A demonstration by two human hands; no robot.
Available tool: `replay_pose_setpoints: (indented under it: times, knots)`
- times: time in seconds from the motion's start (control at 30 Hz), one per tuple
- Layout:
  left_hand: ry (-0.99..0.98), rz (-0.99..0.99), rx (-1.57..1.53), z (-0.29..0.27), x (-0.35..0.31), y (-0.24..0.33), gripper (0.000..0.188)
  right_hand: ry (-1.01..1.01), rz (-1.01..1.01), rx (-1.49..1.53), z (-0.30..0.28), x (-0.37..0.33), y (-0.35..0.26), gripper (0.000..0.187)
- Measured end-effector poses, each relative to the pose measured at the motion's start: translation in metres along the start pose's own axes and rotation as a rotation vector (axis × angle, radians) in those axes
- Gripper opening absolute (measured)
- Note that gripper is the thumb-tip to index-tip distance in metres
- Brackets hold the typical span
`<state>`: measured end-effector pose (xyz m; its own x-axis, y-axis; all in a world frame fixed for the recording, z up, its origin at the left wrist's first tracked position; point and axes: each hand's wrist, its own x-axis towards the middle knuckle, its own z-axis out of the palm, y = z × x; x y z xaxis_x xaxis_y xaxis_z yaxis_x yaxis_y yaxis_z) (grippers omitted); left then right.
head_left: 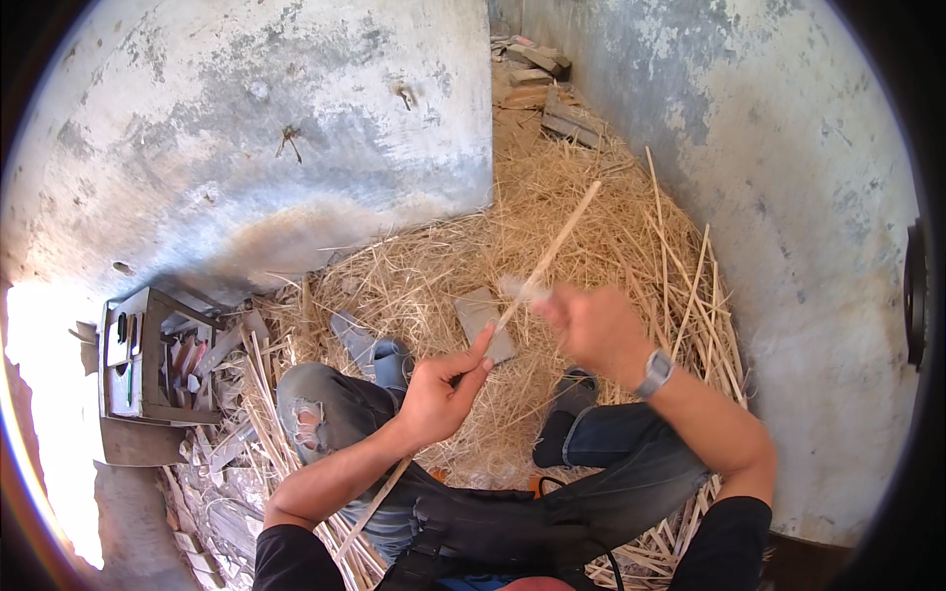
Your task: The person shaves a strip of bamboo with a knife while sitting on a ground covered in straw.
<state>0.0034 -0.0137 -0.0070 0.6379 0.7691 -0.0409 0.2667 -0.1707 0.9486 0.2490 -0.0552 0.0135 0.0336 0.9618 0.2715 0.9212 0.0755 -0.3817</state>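
My left hand (443, 397) is closed round a long, thin bamboo strip (557, 246). The strip slants from near my lap up and away to the right, past my thumb and fingers. My right hand (599, 333), with a watch (655, 373) on its wrist, is closed on what looks like a knife (523, 289). Its pale blade is smeared by motion and lies across or right beside the strip, beyond my left hand; whether they touch I cannot tell. Below the strip, a flat grey-brown block (480, 315) lies on the shavings between my feet.
Wood shavings (434, 271) cover the floor around my bent legs. Long strips (690, 295) lie along the right wall (778, 197). At the left stands a small wooden stand (150, 360) with small tools on it. Wood pieces (537, 74) are heaped at the far corner.
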Motion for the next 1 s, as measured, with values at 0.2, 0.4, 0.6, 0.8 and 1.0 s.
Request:
replay_pose_setpoints:
  times: [0.2,0.4,0.6,0.8,1.0]
  knots:
    - [0.020,-0.018,-0.106,-0.011,-0.003,-0.005,0.036,0.082,0.105,-0.036,-0.015,0.029,0.044,0.048]
    - [-0.005,-0.002,-0.148,-0.007,-0.002,-0.005,0.036,0.014,-0.007,-0.005,-0.001,0.012,0.006,0.051]
    - [-0.161,-0.023,-0.233,-0.009,-0.002,-0.008,0.044,0.298,0.494,0.097,-0.052,0.060,0.129,0.069]
    - [-0.216,-0.129,-0.475,-0.015,0.005,-0.002,0.043,0.411,0.382,0.219,-0.046,0.038,0.148,0.062]
    - [-0.285,-0.227,-0.656,-0.018,0.007,0.006,0.043,0.266,0.175,0.413,-0.044,0.026,0.061,0.050]
